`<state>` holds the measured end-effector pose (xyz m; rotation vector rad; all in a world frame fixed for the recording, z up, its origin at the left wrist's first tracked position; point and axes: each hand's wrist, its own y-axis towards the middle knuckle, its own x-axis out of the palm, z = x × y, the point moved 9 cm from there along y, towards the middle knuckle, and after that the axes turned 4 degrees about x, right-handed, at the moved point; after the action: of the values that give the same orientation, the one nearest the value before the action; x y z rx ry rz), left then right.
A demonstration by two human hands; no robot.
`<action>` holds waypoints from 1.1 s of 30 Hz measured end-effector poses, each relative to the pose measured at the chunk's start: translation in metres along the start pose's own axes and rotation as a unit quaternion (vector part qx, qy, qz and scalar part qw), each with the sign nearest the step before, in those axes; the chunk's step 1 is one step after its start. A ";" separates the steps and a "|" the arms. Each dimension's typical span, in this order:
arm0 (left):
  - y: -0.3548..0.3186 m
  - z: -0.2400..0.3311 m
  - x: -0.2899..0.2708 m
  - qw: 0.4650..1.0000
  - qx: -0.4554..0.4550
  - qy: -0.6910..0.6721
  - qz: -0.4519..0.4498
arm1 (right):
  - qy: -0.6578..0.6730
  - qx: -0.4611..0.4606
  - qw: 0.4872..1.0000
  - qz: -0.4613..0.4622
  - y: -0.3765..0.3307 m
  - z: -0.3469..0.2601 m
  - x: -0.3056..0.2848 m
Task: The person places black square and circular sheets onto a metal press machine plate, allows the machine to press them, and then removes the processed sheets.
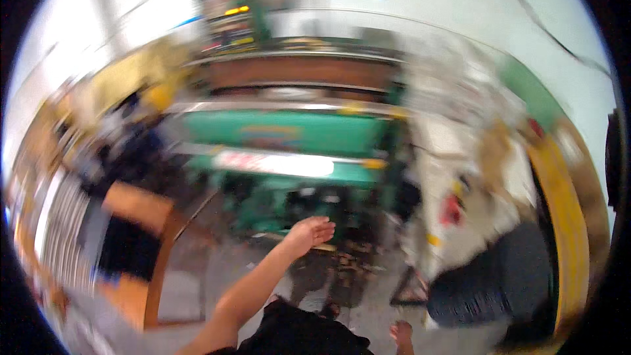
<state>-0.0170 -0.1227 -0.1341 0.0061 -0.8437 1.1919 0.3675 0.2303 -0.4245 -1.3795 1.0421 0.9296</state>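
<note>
Here, the green machine point(342, 133) stands beyond the left grip point(307, 235), fingers loosely extended; the right grip's point(400, 332) state I cannot tell.

Heavy blur; bowed edges; dark rim

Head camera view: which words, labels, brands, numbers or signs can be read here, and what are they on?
None can be read; the picture is blurred.
Red marks on the white strip across the green machine: too blurred.
Orange marks on its green front: too blurred.
Yellow lights on the dark box: too blurred.
</note>
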 end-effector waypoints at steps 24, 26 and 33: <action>-0.671 0.212 -0.593 0.553 0.329 0.066 0.763 | 0.481 0.157 0.802 -0.318 0.276 -0.312 -0.026; -0.667 0.201 -0.579 0.593 0.383 0.017 0.708 | 0.470 0.159 0.800 -0.337 0.268 -0.317 -0.019; -0.605 0.183 -0.456 0.689 0.468 -0.170 0.528 | 0.443 0.145 0.811 -0.353 0.263 -0.260 0.009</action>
<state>0.3208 -0.8156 -0.0176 0.6845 -0.3972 2.7088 0.1115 -0.0277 -0.4933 -1.7664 1.1098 -0.4862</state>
